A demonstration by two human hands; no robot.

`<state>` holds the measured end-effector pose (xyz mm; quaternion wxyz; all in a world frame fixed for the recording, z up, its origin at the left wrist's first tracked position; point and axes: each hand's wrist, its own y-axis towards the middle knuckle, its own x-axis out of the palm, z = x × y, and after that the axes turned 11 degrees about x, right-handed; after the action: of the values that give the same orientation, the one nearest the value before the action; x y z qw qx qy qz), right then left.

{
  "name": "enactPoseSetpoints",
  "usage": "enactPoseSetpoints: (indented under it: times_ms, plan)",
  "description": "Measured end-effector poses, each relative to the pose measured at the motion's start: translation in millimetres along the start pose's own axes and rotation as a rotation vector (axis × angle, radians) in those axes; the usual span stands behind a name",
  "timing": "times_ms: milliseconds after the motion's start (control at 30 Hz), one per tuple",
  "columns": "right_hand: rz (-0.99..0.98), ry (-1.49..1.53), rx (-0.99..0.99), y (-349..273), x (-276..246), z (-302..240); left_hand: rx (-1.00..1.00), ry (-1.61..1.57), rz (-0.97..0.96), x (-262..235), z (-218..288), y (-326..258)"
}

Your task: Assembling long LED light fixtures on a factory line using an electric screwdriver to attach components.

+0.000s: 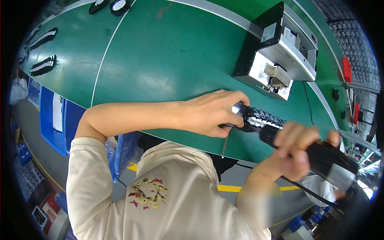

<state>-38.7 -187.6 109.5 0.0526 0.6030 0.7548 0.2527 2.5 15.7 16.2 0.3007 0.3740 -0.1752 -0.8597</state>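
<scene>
My left hand (212, 113) is closed around the end of a black ribbed cylindrical part (260, 119) with white marks along it, held over the front edge of the green table (168, 52). A thin red wire (225, 147) hangs down from that part. My right hand (296, 150) grips a black power screwdriver (324, 158) whose tip meets the other end of the cylindrical part. A black cable (308, 191) trails from the tool downward.
A grey metal machine on a black base (276, 52) stands on the table at the right. Black and white strips (43, 65) and round black parts (119, 5) lie at the far left. Blue bins (52, 120) sit below the table edge.
</scene>
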Motion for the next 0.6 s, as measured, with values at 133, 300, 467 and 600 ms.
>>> enactPoseSetpoints:
  times_ms: [133, 300, 467, 600]
  plan:
    - [0.132, 0.033, -0.229, 6.9, -14.6, -28.6, -0.015, -0.029, -0.055, -31.7, 7.7, 3.6]
    - [0.169, 0.01, -0.224, 5.4, -25.0, -18.8, -0.136, 0.141, -0.193, -94.1, -24.5, -1.3]
    - [0.291, -0.153, -0.212, 7.6, -21.5, -12.8, -0.098, 0.633, 0.453, -171.3, -112.1, 21.0]
    - [0.319, -0.164, -0.19, 6.7, -24.6, -9.7, -0.475, 1.008, 0.455, -284.8, -184.4, 14.4]
